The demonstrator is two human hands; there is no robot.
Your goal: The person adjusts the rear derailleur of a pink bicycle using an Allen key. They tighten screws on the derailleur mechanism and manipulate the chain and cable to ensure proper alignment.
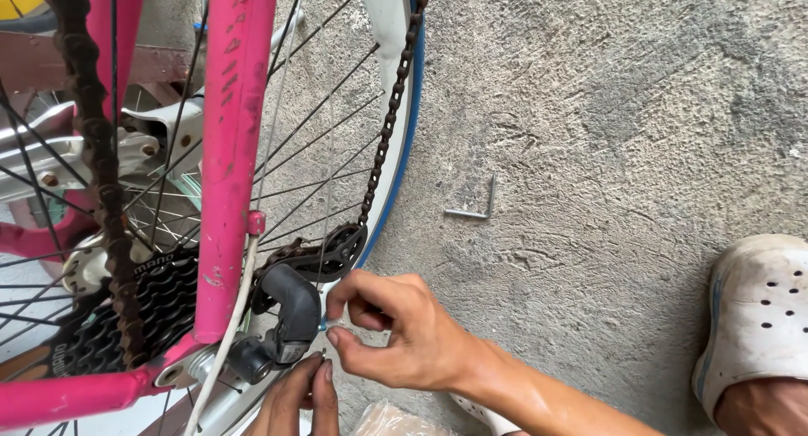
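**Hands at the rear derailleur of an upturned pink bicycle**

Nearest the lens: pink frame tube (234, 141), running top to bottom at left, with a rusty chain (93, 150) draped alongside it and a second run of chain (389, 120) crossing the spokes of the blue-rimmed rear wheel (402, 162).

Right hand (400, 331): thumb and forefinger pinched together on a small metal piece, just beside the black rear derailleur (290, 314). Too small to tell what the piece is.

Left hand (299, 394): enters from the bottom edge, fingertips closed together right under the derailleur body, touching or nearly touching it. Cannot tell whether anything sits between them.

Derailleur position: low centre, beside the black cassette (160, 305), its jockey wheel (337, 251) carrying the chain. White cable housing (231, 335) runs down past it.

Surroundings: rough concrete floor (606, 108). Hex key (475, 204) lies on it, well apart from both hands. White perforated clog (753, 314) on a foot at the right edge. Crinkled clear plastic bag (391, 421) at the bottom edge.
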